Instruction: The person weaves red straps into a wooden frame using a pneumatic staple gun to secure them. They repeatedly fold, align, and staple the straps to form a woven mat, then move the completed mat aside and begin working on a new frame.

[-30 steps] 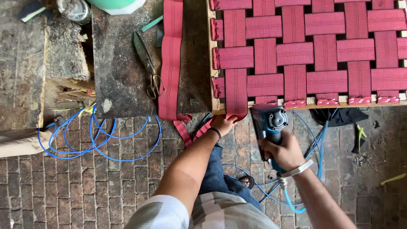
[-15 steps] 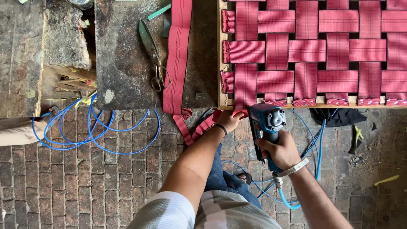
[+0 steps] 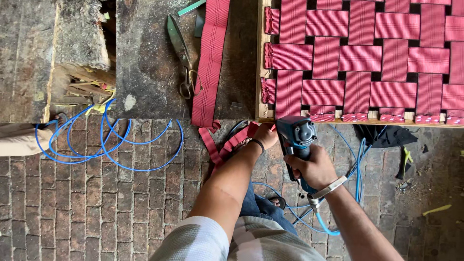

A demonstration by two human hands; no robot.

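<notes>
Brick floor (image 3: 96, 208) underfoot — right hand (image 3: 314, 166) is gripping blue staple gun (image 3: 296, 137) at wooden frame (image 3: 261, 113); left hand (image 3: 266, 135) is pinching red webbing strap (image 3: 239, 137) closed.

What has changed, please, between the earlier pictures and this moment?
Little: the view has slid slightly, so the webbed frame sits further right. The right hand still grips the blue pneumatic stapler at the frame's near edge, and the left hand still holds the red webbing strap there. The shears and blue hose lie as before.
</notes>
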